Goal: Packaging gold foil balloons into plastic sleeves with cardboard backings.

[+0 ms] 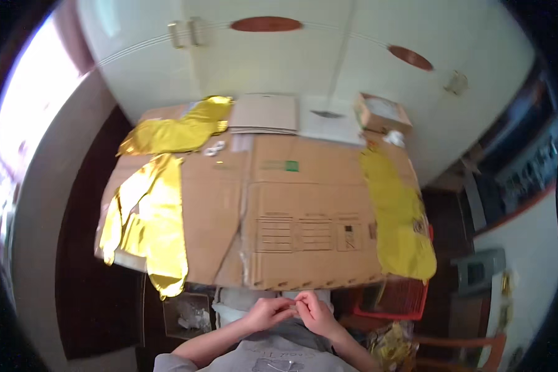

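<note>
Before my lap, just off the near edge of the cardboard-covered table (pixel 304 273), my left hand (pixel 270 313) and my right hand (pixel 314 312) meet at the fingertips. Both have their fingers pinched together, and anything between them is too small to make out. Nearest on the left lies a shiny gold foil shape (pixel 167 211), flat like an uninflated foil balloon, its lower end overhanging the edge. Along the right side stretches a long yellow-gold foil shape (pixel 394 217). Another crumpled gold foil piece (pixel 173 133) rests at the far left.
At the back are a stack of flat cardboard (pixel 263 113), an open carton (pixel 383 113) and small white rolls (pixel 214 149). Below the table stand a red plastic basket (pixel 390 313) and a box with clear plastic (pixel 189 316). A wooden chair (pixel 465 341) is at lower right.
</note>
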`<state>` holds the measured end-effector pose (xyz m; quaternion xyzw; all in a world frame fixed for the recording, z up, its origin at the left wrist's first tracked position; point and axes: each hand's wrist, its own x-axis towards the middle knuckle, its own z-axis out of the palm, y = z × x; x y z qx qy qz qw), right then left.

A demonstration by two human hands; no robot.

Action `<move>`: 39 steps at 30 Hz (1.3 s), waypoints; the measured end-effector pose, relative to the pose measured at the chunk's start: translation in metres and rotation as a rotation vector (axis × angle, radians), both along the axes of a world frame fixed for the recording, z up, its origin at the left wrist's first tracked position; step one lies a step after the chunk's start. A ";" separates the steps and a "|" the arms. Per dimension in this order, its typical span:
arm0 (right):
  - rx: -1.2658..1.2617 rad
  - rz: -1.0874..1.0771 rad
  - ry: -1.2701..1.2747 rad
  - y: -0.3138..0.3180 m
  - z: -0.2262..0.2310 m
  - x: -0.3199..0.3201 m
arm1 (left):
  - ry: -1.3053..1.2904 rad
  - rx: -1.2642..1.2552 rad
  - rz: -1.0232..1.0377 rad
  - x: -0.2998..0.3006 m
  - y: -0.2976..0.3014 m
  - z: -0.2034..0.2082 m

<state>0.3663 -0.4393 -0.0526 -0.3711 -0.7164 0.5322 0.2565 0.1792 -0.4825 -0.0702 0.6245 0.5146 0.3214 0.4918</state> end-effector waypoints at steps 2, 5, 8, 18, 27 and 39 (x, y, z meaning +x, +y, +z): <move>-0.067 0.060 0.015 -0.001 -0.006 -0.016 | 0.063 0.021 0.035 -0.026 -0.013 0.006; -0.081 0.264 -0.067 -0.003 0.005 -0.047 | -0.026 0.095 0.169 -0.049 -0.039 0.008; -0.104 0.330 0.005 -0.004 -0.002 -0.073 | -0.214 -0.013 0.293 -0.064 -0.058 0.026; -0.335 0.520 0.146 -0.023 -0.037 -0.143 | -0.397 -0.004 0.625 -0.088 -0.108 -0.003; -0.619 0.553 0.087 -0.022 -0.046 -0.152 | -0.439 -0.114 0.777 -0.100 -0.120 -0.027; -0.014 0.971 0.325 0.008 0.070 -0.128 | 0.709 -0.757 1.723 -0.261 -0.310 -0.265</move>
